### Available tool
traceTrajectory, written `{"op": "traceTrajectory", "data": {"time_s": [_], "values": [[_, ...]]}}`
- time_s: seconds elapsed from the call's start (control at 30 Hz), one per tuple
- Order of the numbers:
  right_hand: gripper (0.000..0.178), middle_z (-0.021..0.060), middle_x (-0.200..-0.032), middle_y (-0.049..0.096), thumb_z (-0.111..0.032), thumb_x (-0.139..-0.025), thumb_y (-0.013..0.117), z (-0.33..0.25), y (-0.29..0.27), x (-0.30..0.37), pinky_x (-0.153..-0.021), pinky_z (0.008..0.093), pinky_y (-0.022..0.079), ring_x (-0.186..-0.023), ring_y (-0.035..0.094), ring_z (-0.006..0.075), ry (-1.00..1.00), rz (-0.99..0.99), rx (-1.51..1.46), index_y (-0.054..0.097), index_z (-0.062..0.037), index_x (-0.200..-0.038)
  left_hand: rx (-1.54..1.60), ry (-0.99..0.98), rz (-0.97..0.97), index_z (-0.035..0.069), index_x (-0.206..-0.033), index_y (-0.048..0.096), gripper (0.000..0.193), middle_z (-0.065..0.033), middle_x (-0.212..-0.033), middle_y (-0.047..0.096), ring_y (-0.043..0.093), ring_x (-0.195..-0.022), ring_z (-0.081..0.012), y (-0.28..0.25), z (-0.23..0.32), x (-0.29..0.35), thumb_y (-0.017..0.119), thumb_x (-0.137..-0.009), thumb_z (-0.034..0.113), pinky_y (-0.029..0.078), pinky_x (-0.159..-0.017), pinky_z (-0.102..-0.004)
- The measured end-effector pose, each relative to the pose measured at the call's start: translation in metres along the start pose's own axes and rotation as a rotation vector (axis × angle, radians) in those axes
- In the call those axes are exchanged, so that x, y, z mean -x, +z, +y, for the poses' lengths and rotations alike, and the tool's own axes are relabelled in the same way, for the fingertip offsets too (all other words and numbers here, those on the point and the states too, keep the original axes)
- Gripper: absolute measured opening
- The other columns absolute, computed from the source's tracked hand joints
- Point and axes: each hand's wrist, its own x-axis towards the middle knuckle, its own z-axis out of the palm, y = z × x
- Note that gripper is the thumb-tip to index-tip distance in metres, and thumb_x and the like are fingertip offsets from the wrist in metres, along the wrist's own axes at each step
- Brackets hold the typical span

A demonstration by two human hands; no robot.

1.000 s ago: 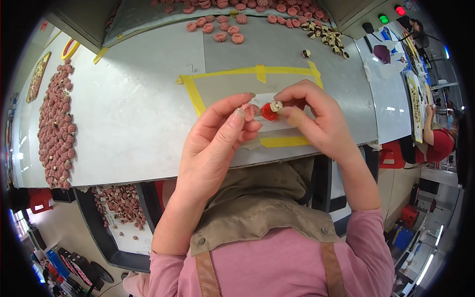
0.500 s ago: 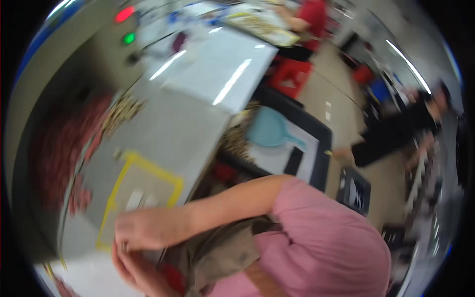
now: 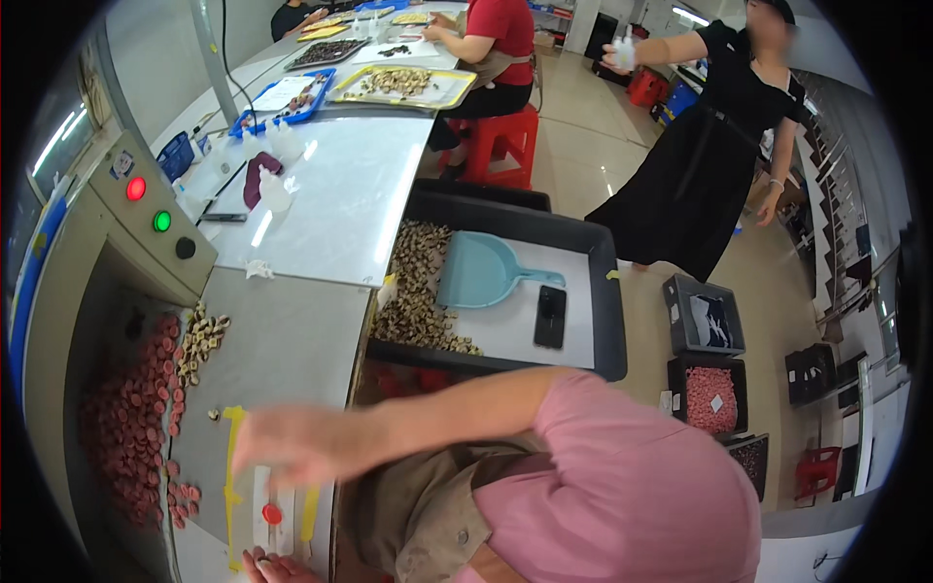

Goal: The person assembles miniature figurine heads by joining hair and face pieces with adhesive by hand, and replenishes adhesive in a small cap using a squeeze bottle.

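Observation:
My right hand [image 3: 306, 444], smeared by motion, hovers over the yellow tape outline [image 3: 233, 496] on the grey worktop; its fingers are too blurred to read. Just below it, a red round piece [image 3: 271, 514] sits on a pale strip [image 3: 260, 484] inside the outline. At the lower edge, my left hand [image 3: 280, 569] is partly cut off beside the strip's near end. Its fingertips are bent together around something small that I cannot make out. One small cream-and-brown piece [image 3: 214, 414] lies beyond the outline.
Left, a machine housing [image 3: 102, 219] with lit buttons shelters a heap of pink discs [image 3: 126, 418] and cream-brown pieces [image 3: 201, 340]. A black bin [image 3: 610, 301] beside the worktop holds more pieces, a blue dustpan [image 3: 481, 270] and a phone [image 3: 550, 317]. People stand and sit beyond.
My hands were together at the outline's near end; now they are apart, the right farther forward, the left lower. The red piece on the strip has come into sight. The view has turned.

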Motion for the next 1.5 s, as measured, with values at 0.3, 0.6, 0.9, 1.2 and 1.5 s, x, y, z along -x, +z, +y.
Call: {"op": "traceTrajectory", "data": {"time_s": [0.3, 0.6, 0.9, 1.2, 1.5], "values": [[0.017, -0.0011, -0.094, 0.055, -0.010, -0.093, 0.055, 0.005, -0.138, 0.042, -0.076, 0.0207, 0.043, -0.083, 0.051, 0.0056, 0.479, 0.642, 0.121, 0.053, -0.0035, -0.109, -0.441, 0.056, 0.037, 0.002, -0.106, 0.061, 0.027, -0.0004, -0.079, 0.056, 0.047, -0.068, -0.0094, -0.011, 0.023, 0.006, 0.054, -0.094, 0.025, 0.038, -0.059, -0.0241], [0.022, -0.0001, -0.093, 0.055, -0.014, -0.092, 0.058, 0.065, -0.235, 0.031, -0.077, 0.0207, 0.042, -0.083, 0.049, 0.0064, 0.474, 0.653, 0.365, 0.053, -0.0025, -0.110, -0.520, 0.075, 0.004, 0.002, -0.110, 0.059, 0.027, -0.0047, -0.093, 0.061, 0.055, -0.080, -0.0119, 0.010, 0.037, 0.020, 0.051, -0.096, 0.023, 0.045, -0.071, -0.0245], [0.049, 0.0089, -0.107, 0.056, -0.024, -0.081, 0.071, 0.146, -0.257, -0.001, -0.078, 0.0285, 0.048, -0.094, 0.056, 0.0160, 0.631, 0.585, 0.599, 0.048, -0.0007, -0.118, -0.494, -0.021, 0.091, 0.000, -0.117, 0.056, 0.029, -0.0063, -0.103, 0.062, 0.058, -0.087, -0.0133, 0.013, 0.032, 0.006, 0.052, -0.096, 0.019, 0.047, -0.077, -0.0256], [0.081, 0.0199, -0.131, 0.043, -0.033, -0.075, 0.076, 0.197, -0.279, -0.026, -0.101, 0.0392, 0.038, -0.125, 0.042, 0.0276, 0.731, 0.405, 0.757, 0.031, 0.0025, -0.133, -0.395, 0.031, 0.051, -0.003, -0.114, 0.057, 0.027, -0.0055, -0.094, 0.061, 0.054, -0.079, -0.0099, 0.007, 0.019, -0.007, 0.052, -0.096, 0.016, 0.045, -0.069, -0.0223], [0.105, 0.0233, -0.133, 0.042, -0.040, -0.062, 0.084, 0.246, -0.311, -0.045, -0.102, 0.0361, 0.036, -0.124, 0.043, 0.0294, 0.821, 0.230, 0.584, 0.027, 0.0031, -0.138, -0.546, 0.070, 0.003, -0.001, -0.108, 0.059, 0.022, -0.0010, -0.082, 0.057, 0.048, -0.070, -0.0079, 0.019, 0.025, -0.012, 0.052, -0.095, 0.015, 0.040, -0.062, -0.0209]]}}
